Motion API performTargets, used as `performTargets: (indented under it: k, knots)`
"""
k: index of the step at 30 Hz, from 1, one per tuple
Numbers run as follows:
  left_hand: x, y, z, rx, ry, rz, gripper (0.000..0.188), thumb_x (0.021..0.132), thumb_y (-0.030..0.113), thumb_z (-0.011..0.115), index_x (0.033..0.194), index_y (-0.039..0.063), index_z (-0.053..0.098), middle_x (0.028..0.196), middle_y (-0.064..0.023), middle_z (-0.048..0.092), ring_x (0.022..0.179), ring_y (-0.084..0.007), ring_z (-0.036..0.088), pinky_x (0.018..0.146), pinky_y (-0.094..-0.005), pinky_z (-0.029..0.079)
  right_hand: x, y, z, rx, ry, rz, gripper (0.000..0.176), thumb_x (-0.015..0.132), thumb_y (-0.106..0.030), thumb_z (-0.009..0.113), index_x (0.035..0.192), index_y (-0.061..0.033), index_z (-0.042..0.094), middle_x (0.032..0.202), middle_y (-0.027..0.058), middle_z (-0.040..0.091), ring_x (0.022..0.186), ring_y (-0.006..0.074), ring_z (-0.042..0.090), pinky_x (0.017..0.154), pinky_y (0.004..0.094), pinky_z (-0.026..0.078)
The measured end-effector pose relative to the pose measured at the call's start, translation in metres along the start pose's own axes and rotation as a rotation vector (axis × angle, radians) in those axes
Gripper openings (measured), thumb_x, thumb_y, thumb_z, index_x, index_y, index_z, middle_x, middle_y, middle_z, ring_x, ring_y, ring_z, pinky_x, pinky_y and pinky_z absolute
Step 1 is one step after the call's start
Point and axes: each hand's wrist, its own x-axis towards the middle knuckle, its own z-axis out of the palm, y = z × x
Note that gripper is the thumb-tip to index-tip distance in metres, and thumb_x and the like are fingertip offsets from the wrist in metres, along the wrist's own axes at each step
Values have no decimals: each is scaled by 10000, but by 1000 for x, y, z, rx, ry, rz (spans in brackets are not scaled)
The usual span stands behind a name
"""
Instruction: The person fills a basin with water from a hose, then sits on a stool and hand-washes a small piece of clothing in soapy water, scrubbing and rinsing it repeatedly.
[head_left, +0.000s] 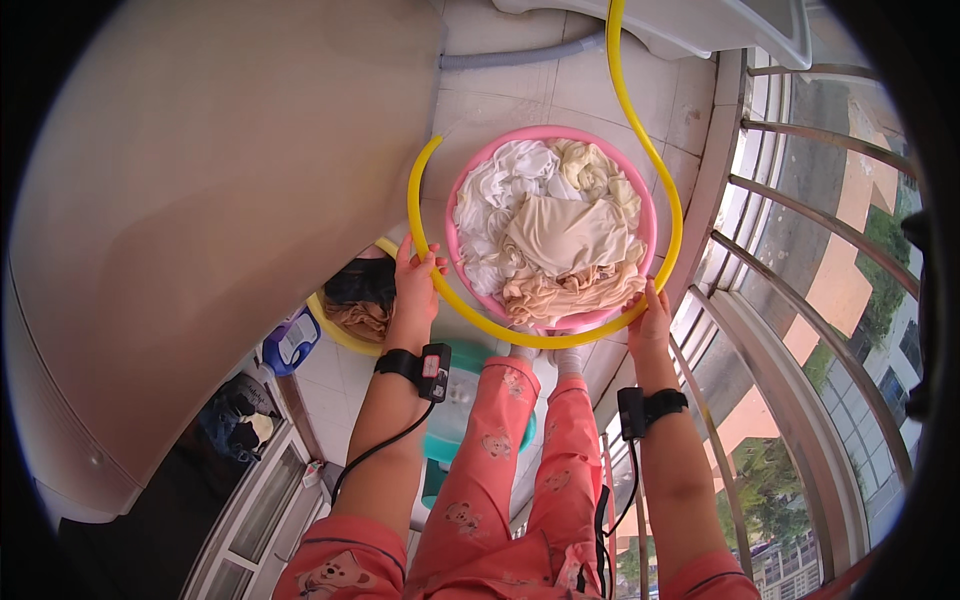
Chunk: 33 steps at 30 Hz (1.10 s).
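Note:
A yellow hose (524, 334) curves above the near side of a pink plastic basin (651, 217). My left hand (417, 279) grips the hose at the basin's left, not far from its free end. My right hand (652, 314) grips it at the basin's lower right, and from there it runs up to the top of the view. In the basin lie white clothes (510, 176), a folded beige cloth (568, 231) and a crumpled peach cloth (574, 292). Water coming from the hose end cannot be made out.
A large smooth appliance panel (225, 172) fills the left. A yellow basin (341, 336) with dark and brown clothes, a blue detergent bottle (291, 343) and a teal basin (450, 439) stand nearer me. A grey corrugated pipe (525, 56) lies ahead; metal window bars (832, 217) line the right.

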Motion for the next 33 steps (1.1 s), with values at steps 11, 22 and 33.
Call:
performTargets:
  k: [11, 22, 33]
  knots:
    - [-92, -97, -92, -249, 175, -206, 590, 888, -47, 440, 1361, 181, 171, 1064, -133, 503, 844, -234, 590, 804, -372, 509, -11, 0, -14, -267, -51, 10, 168, 898, -212, 554, 1020, -102, 516, 694, 17, 465, 582, 150, 477, 556, 291, 438]
    - [-151, -156, -114, -456, 232, -292, 605, 871, -59, 434, 1357, 187, 172, 1054, -147, 466, 856, -279, 580, 821, -395, 507, -29, -2, -26, -358, -33, 42, 173, 918, -206, 520, 1064, -117, 494, 690, 20, 455, 584, 144, 459, 560, 295, 428]
    - [-157, -169, -112, -410, 172, -279, 582, 891, -27, 448, 1347, 212, 178, 1053, -143, 467, 890, -274, 578, 831, -417, 495, -26, 2, -50, -374, 13, 10, 235, 914, -223, 530, 1127, -125, 506, 692, 3, 434, 591, 127, 442, 569, 298, 431]
